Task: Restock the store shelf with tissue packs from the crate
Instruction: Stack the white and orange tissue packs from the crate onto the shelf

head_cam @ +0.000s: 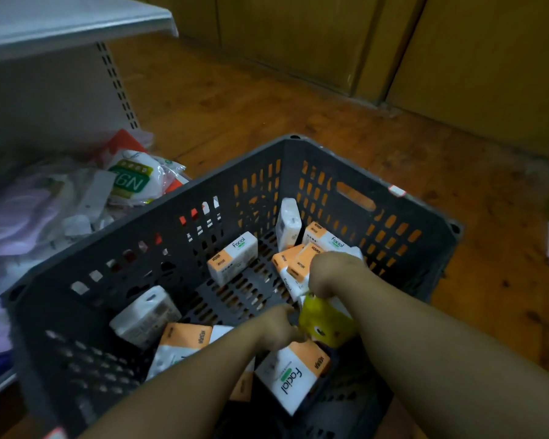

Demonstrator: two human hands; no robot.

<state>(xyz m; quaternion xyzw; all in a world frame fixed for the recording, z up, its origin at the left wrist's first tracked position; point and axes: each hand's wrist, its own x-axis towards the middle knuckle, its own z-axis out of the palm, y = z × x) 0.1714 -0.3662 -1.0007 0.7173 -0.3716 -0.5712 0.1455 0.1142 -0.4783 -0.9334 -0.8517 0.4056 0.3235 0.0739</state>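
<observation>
Your right hand (336,270) is gripping orange tissue packs (293,264) at center right, I cannot tell what your left hand (279,323) is holding, so be squeezing softly, lifting straight.

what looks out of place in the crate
One yellow pack in the grey crate stands out: the others there are orange-and-white Facial tissue packs or plain white ones. The packs also lie jumbled at all angles, some tipped against the walls, not stacked.
</observation>
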